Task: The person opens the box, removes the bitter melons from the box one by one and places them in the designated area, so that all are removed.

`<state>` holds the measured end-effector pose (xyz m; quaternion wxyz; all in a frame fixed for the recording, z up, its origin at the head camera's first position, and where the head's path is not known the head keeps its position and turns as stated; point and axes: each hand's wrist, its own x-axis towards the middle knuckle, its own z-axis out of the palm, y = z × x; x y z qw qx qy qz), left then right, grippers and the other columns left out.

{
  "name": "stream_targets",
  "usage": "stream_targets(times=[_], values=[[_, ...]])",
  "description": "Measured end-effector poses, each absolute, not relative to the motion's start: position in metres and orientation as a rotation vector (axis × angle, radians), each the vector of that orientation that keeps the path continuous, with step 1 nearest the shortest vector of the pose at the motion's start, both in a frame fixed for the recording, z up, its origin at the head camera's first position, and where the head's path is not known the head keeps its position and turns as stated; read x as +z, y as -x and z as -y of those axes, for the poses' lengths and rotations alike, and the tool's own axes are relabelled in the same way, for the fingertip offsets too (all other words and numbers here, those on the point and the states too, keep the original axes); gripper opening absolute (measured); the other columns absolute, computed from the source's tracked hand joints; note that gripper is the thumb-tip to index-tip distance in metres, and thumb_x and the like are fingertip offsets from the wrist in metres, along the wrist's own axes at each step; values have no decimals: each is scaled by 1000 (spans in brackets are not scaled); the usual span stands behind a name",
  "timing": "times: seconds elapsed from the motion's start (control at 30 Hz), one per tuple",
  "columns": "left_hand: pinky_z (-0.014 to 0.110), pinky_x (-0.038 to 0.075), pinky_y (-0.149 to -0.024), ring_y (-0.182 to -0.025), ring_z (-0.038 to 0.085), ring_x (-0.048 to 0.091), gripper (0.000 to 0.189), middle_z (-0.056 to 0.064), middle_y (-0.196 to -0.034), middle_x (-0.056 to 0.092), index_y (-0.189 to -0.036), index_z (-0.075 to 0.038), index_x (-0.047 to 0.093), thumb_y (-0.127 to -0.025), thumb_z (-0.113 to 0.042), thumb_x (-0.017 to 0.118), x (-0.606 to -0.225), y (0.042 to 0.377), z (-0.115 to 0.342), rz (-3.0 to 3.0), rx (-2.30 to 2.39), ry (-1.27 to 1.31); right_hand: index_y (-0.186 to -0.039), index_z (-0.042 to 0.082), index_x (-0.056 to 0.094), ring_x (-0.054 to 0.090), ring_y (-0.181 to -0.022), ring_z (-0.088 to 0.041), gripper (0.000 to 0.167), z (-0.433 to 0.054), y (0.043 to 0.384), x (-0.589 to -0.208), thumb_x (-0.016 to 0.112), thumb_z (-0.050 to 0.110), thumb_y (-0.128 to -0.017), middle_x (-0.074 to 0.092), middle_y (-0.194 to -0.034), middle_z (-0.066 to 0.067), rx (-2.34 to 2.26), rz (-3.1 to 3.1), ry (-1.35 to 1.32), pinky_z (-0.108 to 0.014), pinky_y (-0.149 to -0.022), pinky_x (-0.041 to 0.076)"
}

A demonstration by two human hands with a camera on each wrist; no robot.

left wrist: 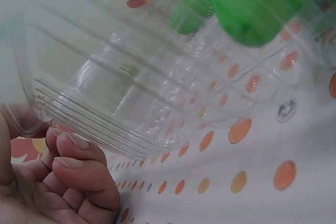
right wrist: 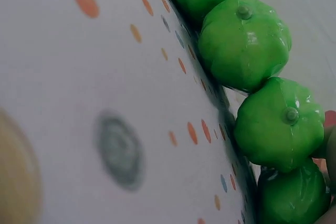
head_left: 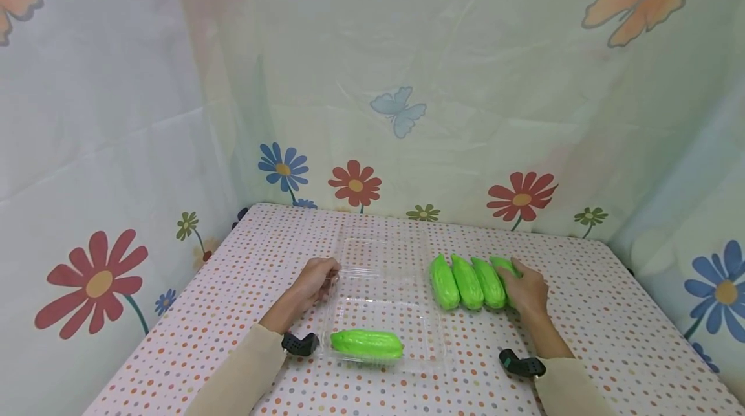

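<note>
An open, hinged clear plastic container [head_left: 436, 338] lies on the table, its lid [head_left: 381, 251] laid back. My left hand [head_left: 317, 280] pinches its left edge near the hinge, fingers curled in the left wrist view. One glossy green ridged gourd [head_left: 368, 345] lies crosswise in the near half of the base. To the right of the container stand several like gourds side by side, the leftmost gourd [head_left: 445, 283] close to its edge. My right hand [head_left: 526, 286] grips the rightmost gourd [head_left: 502, 264], covering much of it. In the right wrist view, fingers [right wrist: 331, 156] show at the edge.
A dotted cloth [head_left: 611, 325] covers the table. Printed curtains [head_left: 454, 112] rise behind it and along both sides. A black wrist camera [head_left: 299, 343] sits on the left wrist and another camera [head_left: 522, 364] on the right.
</note>
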<state>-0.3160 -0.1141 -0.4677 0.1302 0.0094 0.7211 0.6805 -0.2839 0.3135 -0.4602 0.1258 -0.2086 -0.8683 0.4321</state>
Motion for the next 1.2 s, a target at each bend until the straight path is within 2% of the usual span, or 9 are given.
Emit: stream_targets(times=[0.4,0.83,1.2], values=[[25,35,-44,-50,12,40,24,0,-66,51,-102,2,59,-96,-20,53,-466,316,115,-2068,1978,-46,-152,-6,36,28,-144,-52,67,-314,283,-461,52,36,-103,35,-153,-34,1248,2507,603,-62,-116,26],[24,35,-43,-50,11,39,21,0,-66,50,-99,2,58,-95,-18,53,-467,317,116,-2068,1988,-61,-151,-6,37,33,-141,-53,68,-310,281,-452,46,41,-103,41,-150,-33,1168,2494,586,-64,-114,25],[23,36,-42,-49,10,39,25,-1,-65,50,-105,4,59,-96,-18,51,-466,316,115,-2059,1986,-55,-151,-3,41,31,-144,-50,62,-304,277,-434,52,35,-102,41,-152,-30,1064,2419,453,-64,-115,24]])
